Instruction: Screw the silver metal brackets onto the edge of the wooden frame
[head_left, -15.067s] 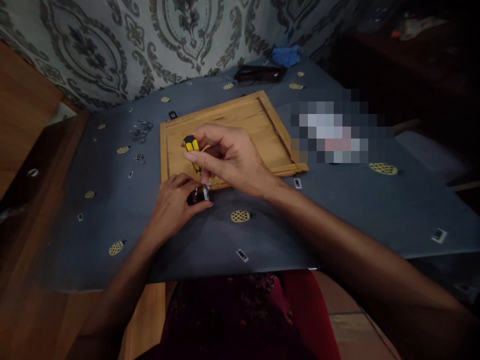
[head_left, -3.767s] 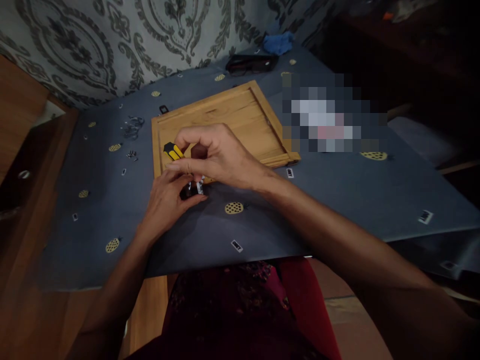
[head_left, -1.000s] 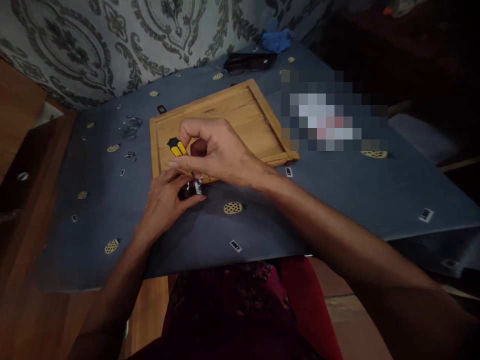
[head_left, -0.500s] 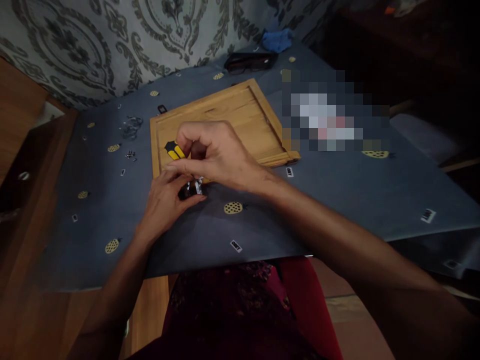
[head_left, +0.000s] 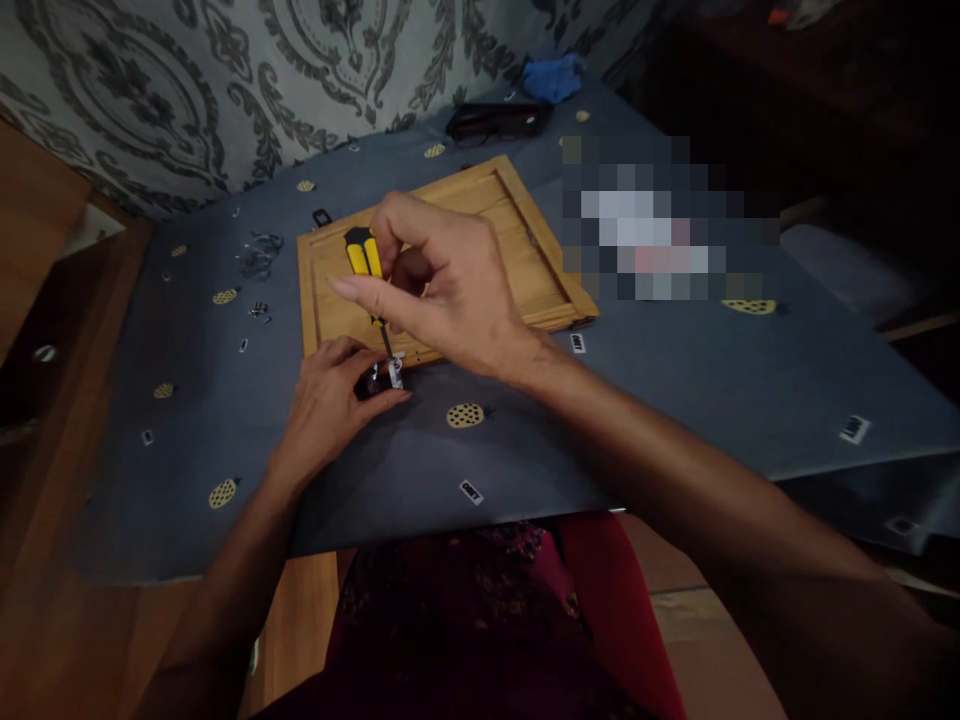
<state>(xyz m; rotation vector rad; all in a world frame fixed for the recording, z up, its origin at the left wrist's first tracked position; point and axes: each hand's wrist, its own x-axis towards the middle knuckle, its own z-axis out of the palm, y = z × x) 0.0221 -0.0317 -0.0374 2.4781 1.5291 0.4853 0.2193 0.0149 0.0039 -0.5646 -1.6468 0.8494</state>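
**Reader:** What did your right grip hold?

**Author:** My right hand point(head_left: 450, 285) was closed on a yellow-and-black screwdriver point(head_left: 365, 260), its handle pinched between thumb and forefinger. The shaft slanted down from that grip to a metal fitting point(head_left: 396, 375) beside my left fingertips (whether the tip sat in a screw was too small to tell).

**Reader:** And your left?

**Author:** My left hand point(head_left: 330, 395) lay below and to the left of the right one, thumb and fingers curled around the fitting. A dark part showed within the curve of the hand; a silver part stood out at the fingertips.

**Reader:** Where was the panel?

**Author:** The wooden panel point(head_left: 517, 237) lay under my right hand and reached out beyond it, flat on the blue-grey tablecloth point(head_left: 562, 430). Its near edge met the fitting in my left grip; small dark holes marked the rim just to the right.

**Reader:** And farther out?

**Author:** Beyond my left hand, left of the panel, lay a cluster of small metal pieces point(head_left: 259, 311), with a shiny tangle point(head_left: 259, 255) past them. Well beyond my right grip lay a dark case point(head_left: 499, 122) and, to its right, a blue cloth point(head_left: 553, 78).
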